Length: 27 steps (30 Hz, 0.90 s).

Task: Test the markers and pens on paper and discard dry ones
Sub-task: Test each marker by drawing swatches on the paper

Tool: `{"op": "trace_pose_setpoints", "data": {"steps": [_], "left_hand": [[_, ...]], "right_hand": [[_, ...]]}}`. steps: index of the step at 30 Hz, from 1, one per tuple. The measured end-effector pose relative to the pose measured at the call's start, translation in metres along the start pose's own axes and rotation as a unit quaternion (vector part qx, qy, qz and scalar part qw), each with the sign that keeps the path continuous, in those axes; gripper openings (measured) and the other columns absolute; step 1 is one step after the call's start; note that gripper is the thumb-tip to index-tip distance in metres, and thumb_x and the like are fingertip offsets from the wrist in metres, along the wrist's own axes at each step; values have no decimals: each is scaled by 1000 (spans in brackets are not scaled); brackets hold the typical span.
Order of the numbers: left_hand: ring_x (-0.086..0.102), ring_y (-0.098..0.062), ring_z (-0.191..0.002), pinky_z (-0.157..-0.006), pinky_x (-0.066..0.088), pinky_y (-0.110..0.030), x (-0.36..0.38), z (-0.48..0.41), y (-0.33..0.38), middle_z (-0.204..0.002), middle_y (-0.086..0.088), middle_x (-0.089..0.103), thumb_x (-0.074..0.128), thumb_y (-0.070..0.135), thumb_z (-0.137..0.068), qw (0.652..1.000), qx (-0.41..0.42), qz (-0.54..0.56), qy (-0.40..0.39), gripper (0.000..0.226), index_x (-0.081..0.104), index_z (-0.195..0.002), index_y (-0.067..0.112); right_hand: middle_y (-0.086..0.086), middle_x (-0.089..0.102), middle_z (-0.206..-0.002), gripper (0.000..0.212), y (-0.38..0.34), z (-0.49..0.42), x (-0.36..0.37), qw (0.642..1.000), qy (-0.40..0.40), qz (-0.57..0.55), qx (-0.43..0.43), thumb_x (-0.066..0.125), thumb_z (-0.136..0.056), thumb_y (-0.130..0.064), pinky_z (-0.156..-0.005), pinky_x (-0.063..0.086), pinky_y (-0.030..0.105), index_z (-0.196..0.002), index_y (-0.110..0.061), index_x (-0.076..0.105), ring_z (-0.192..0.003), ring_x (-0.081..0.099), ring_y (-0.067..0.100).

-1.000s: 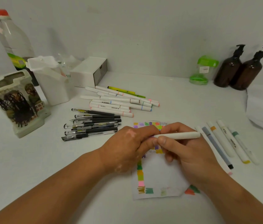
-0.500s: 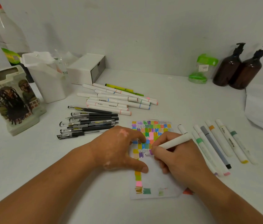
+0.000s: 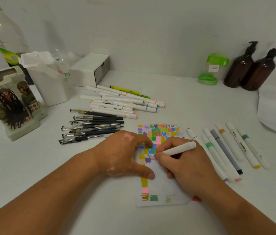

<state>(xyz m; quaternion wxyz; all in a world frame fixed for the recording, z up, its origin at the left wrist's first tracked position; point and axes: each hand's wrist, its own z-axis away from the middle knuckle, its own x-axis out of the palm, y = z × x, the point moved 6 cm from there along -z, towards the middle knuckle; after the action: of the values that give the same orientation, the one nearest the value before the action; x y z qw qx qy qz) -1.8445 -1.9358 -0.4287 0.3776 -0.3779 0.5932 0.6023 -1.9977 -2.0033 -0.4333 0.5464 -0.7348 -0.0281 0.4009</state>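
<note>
A second ago both hands met on the marker (image 3: 176,149) above the sheet. Now the right hand (image 3: 184,165) has it alone, fingers (image 3: 162,157) curled round the barrel in a writing grip, with the tip down on the paper (image 3: 161,189). The left hand (image 3: 122,155) has dropped flat, its fingers spread and straight, pinning the sheet to the desk (image 3: 32,167) just left of the tip. A purple patch (image 3: 148,160) lies right beside the tip, so this marker seems to be passing its test, though that is a judgement.

The tip itself is mostly covered by the writing fingers, so I cannot tell whether fresh ink is flowing or which mark is its own. The cap is nowhere to be seen. A red scrap (image 3: 196,199) shows under the right wrist, too hidden to name. The row of markers (image 3: 227,146) right of the fingers is probably already tested. The heap of white markers (image 3: 122,104) and black pens (image 3: 91,129) beyond the left fingers probably wait. No spot for dry ones is evident.
</note>
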Motion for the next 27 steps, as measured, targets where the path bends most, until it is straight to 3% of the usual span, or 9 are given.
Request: {"op": "trace_pose_setpoints", "data": {"steps": [5,8,16,22,27], "left_hand": [[54,-1,-93,-77,38,-13,0,0,0,-127,17,63,73,78,-59,1000,-6,-1,-6,84,58,-131,37],[52,-1,-89,-71,32,-6,0,-1,0,-124,16,64,73,78,-60,1000,-6,-9,-9,85,57,-132,37],[51,-1,-95,-78,36,-14,1,-1,-1,-132,15,62,73,78,-59,1000,-9,-10,-14,86,56,-133,38],[49,-2,-84,-64,28,-2,0,-1,1,-125,16,63,74,77,-60,1000,-10,-20,-15,84,58,-133,38],[52,-4,-88,-70,31,-6,0,-1,1,-125,16,62,74,76,-59,1000,-13,-19,-18,85,57,-133,38]], "right_hand": [[-12,69,-61,12,1,-1,2,1000,-7,19,0,75,-85,-25,-48,50,13,-75,-30,69,-52,65,7],[-10,69,-61,11,2,-1,1,1000,5,11,3,73,-86,-26,-48,50,13,-77,-30,68,-51,66,9],[-16,68,-63,12,3,-1,2,999,-1,31,13,73,-86,-26,-48,50,12,-76,-30,67,-52,64,4],[-18,66,-61,11,3,-1,2,999,4,37,19,72,-86,-29,-48,48,10,-77,-30,66,-52,62,1],[-11,66,-61,10,4,-1,0,999,19,42,27,70,-88,-31,-49,50,12,-80,-29,66,-53,62,4]]}}
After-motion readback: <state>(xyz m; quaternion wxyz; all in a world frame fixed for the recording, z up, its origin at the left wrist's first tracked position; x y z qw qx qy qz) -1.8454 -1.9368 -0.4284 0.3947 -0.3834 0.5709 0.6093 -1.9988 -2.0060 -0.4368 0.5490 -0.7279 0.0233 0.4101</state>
